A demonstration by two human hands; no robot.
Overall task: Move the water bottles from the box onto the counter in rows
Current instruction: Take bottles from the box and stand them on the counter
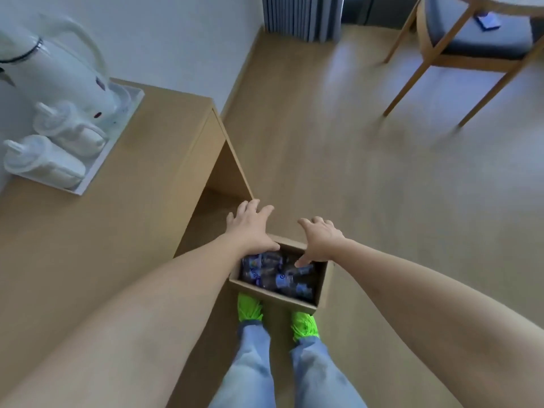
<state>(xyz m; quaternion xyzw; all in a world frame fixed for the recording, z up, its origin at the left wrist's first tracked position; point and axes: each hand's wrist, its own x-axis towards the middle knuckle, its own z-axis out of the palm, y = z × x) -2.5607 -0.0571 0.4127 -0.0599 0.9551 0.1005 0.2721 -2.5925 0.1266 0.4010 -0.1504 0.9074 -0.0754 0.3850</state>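
Water bottles (276, 273) lying jumbled in box (321, 285), likely heavy, slippery; grab round middle. Both hands' fingers (250, 212) spread, empty, at twelve o'clock.

1. No text, brand or number can be read with certainty anywhere in the head view.
2. Blue-and-white labels are seen on the water bottles (276, 275) lying in the box (275, 298), just below the hands; white lettering is printed on them, but it is too blurred and too small to be made out.
3. A small dark mark is carried on the white kettle (59, 75), far up and left of the hands; it cannot be read.
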